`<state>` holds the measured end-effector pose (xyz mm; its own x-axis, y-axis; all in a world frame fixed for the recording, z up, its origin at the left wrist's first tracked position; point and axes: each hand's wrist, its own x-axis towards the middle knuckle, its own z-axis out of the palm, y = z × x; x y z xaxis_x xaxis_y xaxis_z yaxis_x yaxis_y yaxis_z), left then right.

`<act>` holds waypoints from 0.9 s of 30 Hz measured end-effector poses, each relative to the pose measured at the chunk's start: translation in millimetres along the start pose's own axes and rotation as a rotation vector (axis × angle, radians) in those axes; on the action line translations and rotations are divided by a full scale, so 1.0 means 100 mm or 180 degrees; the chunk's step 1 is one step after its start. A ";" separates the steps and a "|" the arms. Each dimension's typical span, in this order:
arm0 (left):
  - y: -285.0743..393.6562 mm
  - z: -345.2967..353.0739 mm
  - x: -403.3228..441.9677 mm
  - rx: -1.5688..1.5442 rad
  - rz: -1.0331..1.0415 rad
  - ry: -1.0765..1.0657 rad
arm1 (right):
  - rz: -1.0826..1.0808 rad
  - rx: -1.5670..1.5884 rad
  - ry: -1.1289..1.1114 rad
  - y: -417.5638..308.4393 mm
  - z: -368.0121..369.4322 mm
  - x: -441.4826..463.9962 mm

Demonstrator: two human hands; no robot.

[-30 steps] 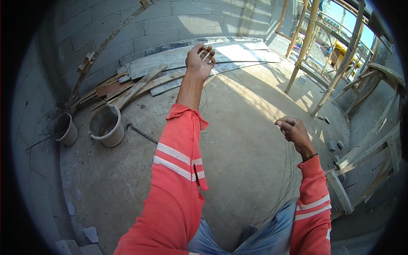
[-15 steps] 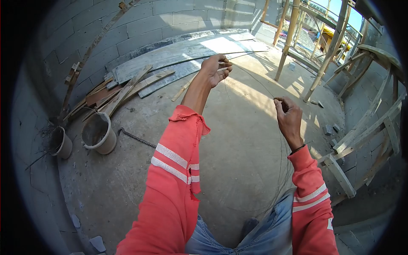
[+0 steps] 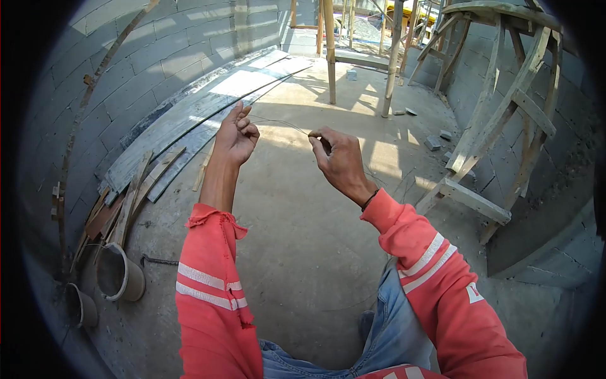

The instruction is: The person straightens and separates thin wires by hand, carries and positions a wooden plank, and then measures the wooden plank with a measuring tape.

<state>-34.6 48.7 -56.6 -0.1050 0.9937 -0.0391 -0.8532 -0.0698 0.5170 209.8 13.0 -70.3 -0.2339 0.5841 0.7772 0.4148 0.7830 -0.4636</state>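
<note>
Block wall [image 3: 136,82] and long flat panels [image 3: 180,126] edge the room at 10 o'clock; two buckets [image 3: 134,282] at 8, timber frame [image 3: 476,201] at 2; upright poles [image 3: 331,60] just past 12; concrete floor [image 3: 284,215] spreads between these, giving both hands room, well apart from every edge; thin wire [image 3: 287,122] in mid-air near 11–12 o'clock, spanning hand to hand; right hand [image 3: 341,160], 1–2 o'clock, thumb and index tips pinched on wire; left hand [image 3: 235,140], 10 o'clock, fingers loosely curled, wire reaching them, can't tell if clamped.
</note>
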 end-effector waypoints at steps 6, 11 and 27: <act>0.09 0.02 -0.02 0.0588 0.0265 -0.0250 | -0.0066 -0.0016 -0.0032 0.04 0.00 -0.02; 0.20 0.14 -0.08 0.0768 0.0552 -0.0479 | 0.0322 -0.0315 -0.0430 0.11 -0.01 -0.02; 0.81 0.04 -0.19 0.0677 0.1191 -0.0522 | 0.1751 0.2558 -0.1447 0.05 -0.33 0.18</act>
<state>-99.3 24.6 -10.3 -0.2889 0.9055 0.3107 -0.6463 -0.4239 0.6345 236.5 20.6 -44.9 -0.5654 0.7943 0.2222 -0.0979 0.2028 -0.9743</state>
